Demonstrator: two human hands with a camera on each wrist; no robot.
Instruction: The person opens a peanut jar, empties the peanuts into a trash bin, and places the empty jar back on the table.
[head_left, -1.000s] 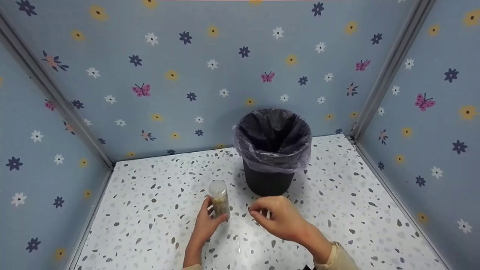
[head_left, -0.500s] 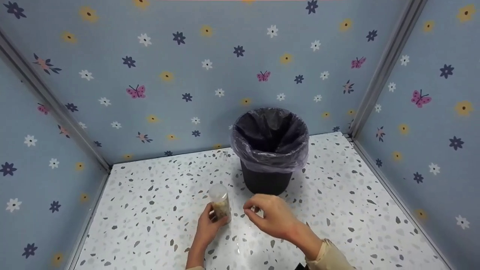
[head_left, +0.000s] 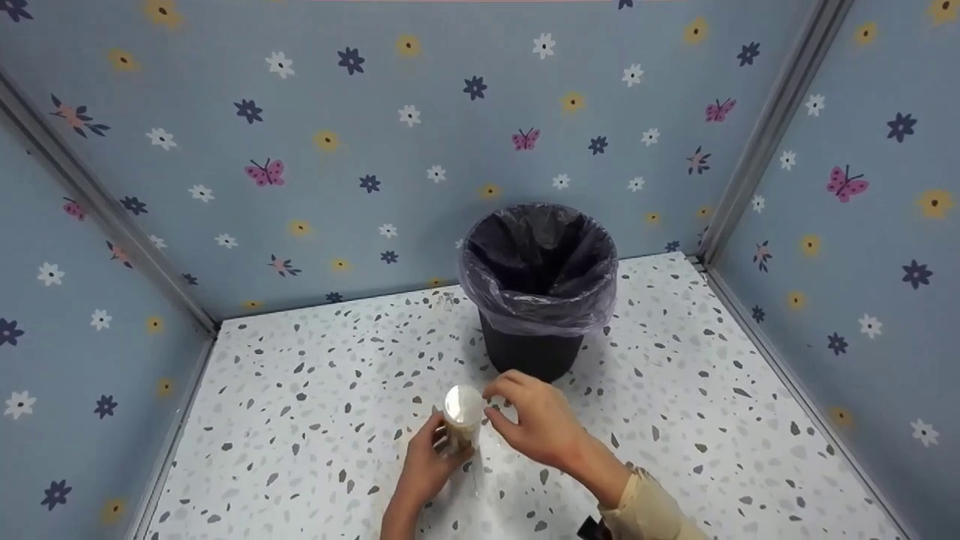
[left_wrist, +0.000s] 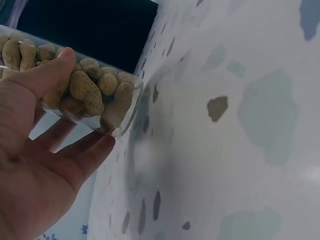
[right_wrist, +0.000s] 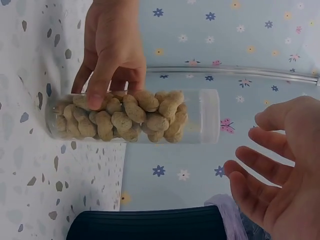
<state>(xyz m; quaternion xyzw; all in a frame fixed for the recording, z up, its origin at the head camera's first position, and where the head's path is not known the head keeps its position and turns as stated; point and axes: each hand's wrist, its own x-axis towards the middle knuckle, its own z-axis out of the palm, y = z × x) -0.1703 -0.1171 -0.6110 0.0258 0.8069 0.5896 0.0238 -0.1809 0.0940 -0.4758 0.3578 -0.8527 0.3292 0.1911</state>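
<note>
A clear plastic jar (head_left: 463,431) of unshelled peanuts (right_wrist: 135,112) stands between the two hands, with a whitish translucent lid (right_wrist: 210,116) on it. My left hand (head_left: 424,469) grips the jar's lower part, thumb on one side and fingers round the other, as the left wrist view also shows. Whether the jar's base touches the table cannot be told. My right hand (head_left: 540,424) is just right of the lid, fingers loosely bent and apart from the thumb. In the right wrist view a gap separates this hand (right_wrist: 295,170) from the lid.
Behind the hands stands a black trash bin (head_left: 532,349) with a translucent purple liner (head_left: 540,315) folded over its rim. The white speckled table (head_left: 315,420) is bounded by flower-patterned blue walls (head_left: 360,112) at the back and both sides.
My left hand has moved the jar right and tipped its lid toward the head camera. My right thumb and fingers, close together before, are now apart beside the lid.
</note>
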